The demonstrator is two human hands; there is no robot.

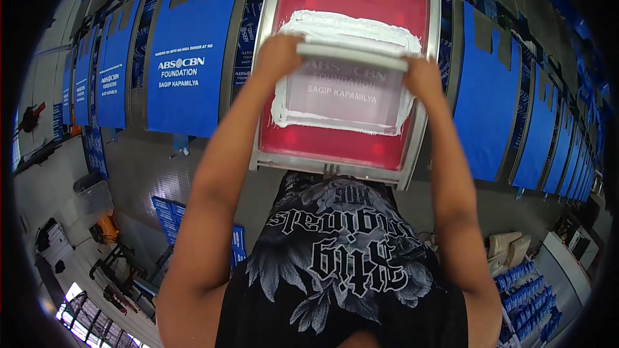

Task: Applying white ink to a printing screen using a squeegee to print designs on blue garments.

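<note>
A screen printing frame (284, 148) with a metal border and red mesh lies in front of me. White ink (309, 124) rings the pale printing window, with a thick band along its far side. Across the window stretches a light-coloured squeegee (351, 56), gripped at both ends. My left hand (281, 57) closes round its left end and my right hand (422, 77) round its right end. White lettering shows through the mesh on the near side of the squeegee. The squeegee's blade edge is hidden beneath its handle.
Blue printed bag panels (187, 58) lie on boards in a long row to the left. More blue panels (487, 90) with notched tops continue to the right. Below right stands a rack of blue printed pieces (529, 303). A grey plastic bin (93, 203) sits at lower left.
</note>
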